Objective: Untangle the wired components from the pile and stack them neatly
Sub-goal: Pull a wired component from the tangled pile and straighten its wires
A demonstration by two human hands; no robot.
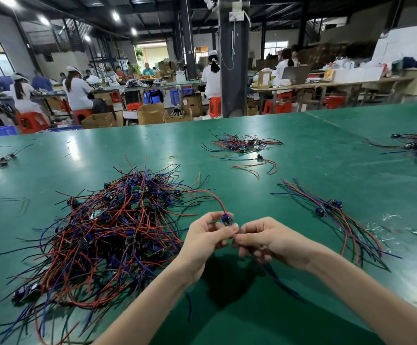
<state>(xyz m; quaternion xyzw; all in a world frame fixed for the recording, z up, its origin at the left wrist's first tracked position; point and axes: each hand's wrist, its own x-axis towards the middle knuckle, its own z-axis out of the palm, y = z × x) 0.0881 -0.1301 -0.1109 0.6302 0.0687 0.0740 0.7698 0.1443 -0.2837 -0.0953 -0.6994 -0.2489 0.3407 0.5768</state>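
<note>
Pinching one component [226,219] between thumb and fingertips, the left hand [206,236] holds it above the surface [289,155], just right of the pile [108,225]. The right hand [271,242] meets it fingertip to fingertip, its grip curled round the dark leads [276,280] that hang from the part and trail down toward the person. Neither grip is released; both are grasping the same piece.

What matters is the red wire [211,194]. It leaves the top of the component, arcs up and left, and runs back into the pile's near edge, so the piece is probably not yet free. Its long axis thus lies roughly left to right, with the pile end to the left and the loose leads to the right and downward. The stack [331,212] of sorted pieces lies to the right, well apart from the pile, and the right hand is the nearer one to it. A pull rightward, away from the pile, seems the likely call, with the left grip steadying the part. A snagged red wire could drag neighbours along.
</note>
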